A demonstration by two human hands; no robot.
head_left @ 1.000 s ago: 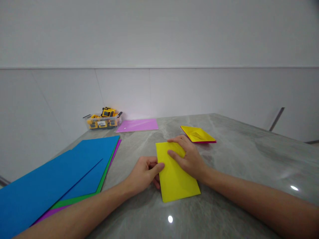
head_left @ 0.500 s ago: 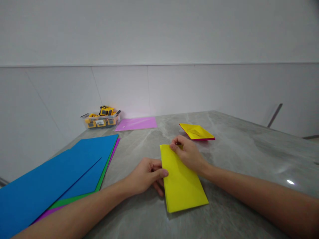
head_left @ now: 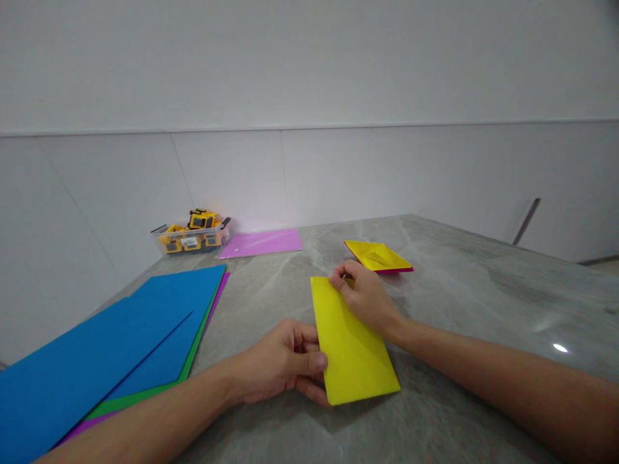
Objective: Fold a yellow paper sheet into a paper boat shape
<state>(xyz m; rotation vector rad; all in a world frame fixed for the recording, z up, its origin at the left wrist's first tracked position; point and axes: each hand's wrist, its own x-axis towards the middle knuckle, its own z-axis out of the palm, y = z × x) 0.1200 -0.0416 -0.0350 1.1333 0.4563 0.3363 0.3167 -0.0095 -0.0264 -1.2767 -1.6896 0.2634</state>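
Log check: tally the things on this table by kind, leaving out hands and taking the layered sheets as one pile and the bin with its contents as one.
Yellow paper: 1
Folded yellow-and-red piece: 1
Flat pink rectangle: 1
Pile of blue, green and purple sheets: 1
Clear bin with yellow toys: 1
Total: 5

Paper [head_left: 356, 351] plain yellow; tabletop [head_left: 464, 290] grey, marbled.

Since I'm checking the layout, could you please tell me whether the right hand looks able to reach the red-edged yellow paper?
Probably yes: the right hand is close to the red-edged yellow paper, with nothing seen between them, though it may first need to release the yellow sheet.
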